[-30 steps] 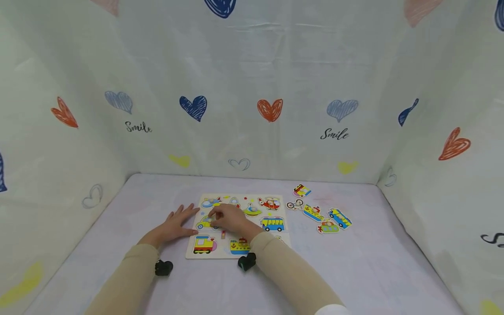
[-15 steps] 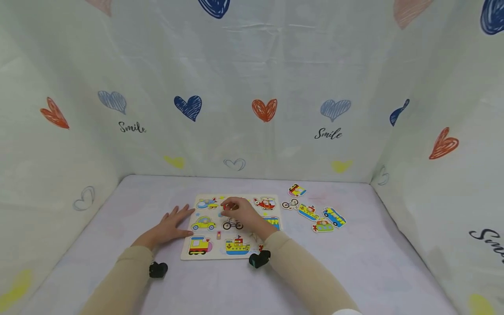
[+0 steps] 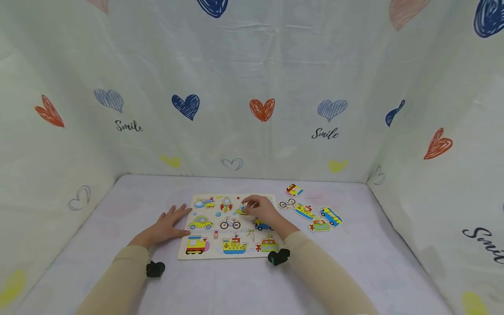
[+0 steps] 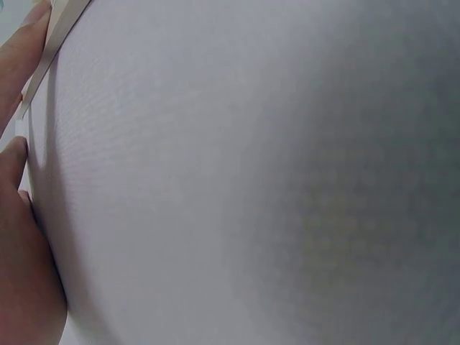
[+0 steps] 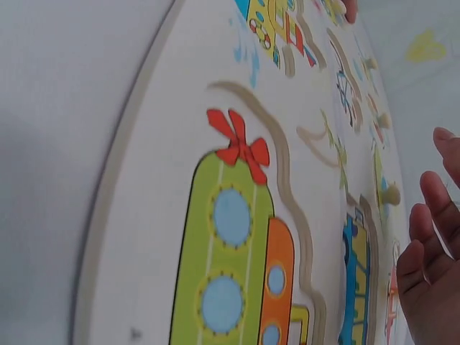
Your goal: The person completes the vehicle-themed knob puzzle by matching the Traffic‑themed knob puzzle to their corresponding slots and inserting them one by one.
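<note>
A wooden puzzle board printed with vehicles lies on the table. My left hand rests at its left edge with fingers spread; in the left wrist view the fingertips meet that edge. My right hand hovers over the upper right of the board, fingers loosely bent, beside the flying saucer piece. The right wrist view shows the saucer's knob apart from the fingers. The rocket and airplane sit in the top row. My right hand partly hides the helicopter and bus pictures.
Loose pieces lie right of the board: a train, a bicycle, a ship, a submarine and a bus. Hanging cloth with printed hearts encloses the table's back and sides.
My right hand has moved rightwards from the car, past the rocket, to the flying saucer, uncovering the car, bicycle and rocket. My left hand has stayed at the board's edge. The view has shifted slightly.
</note>
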`<state>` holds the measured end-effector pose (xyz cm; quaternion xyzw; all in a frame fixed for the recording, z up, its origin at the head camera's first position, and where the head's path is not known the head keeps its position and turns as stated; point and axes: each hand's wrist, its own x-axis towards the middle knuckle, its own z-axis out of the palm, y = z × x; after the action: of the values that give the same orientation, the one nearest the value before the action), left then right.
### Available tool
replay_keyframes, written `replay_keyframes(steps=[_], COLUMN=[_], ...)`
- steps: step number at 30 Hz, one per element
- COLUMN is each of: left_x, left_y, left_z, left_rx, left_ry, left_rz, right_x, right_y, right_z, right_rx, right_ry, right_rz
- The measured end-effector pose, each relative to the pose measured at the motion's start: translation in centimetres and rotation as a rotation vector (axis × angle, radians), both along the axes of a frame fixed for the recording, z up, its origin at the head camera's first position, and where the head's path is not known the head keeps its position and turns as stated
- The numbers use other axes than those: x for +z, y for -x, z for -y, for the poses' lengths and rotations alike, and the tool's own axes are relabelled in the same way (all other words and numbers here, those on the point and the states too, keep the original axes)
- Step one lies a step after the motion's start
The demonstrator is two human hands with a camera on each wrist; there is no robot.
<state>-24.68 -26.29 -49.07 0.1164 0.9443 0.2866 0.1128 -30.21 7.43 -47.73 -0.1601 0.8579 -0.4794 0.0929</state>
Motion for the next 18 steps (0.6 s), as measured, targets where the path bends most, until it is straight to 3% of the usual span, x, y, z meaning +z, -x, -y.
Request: replay_keyframes(steps=[11, 18], left_x=[0.4, 0.4], left_y=[-0.1, -0.2], left_z=[0.3, 0.0], left_rx=[-0.008, 0.004], left_ry=[-0.006, -0.007], left_rz=[0.000, 0.005], right_x=[-0.1, -0.3], right_y=[1.2, 1.1], right_z=[-4.6, -7.4], right_rx=[-0.129, -0.239], right_ry=[-0.016, -0.023], right_rz=[0.041, 0.024])
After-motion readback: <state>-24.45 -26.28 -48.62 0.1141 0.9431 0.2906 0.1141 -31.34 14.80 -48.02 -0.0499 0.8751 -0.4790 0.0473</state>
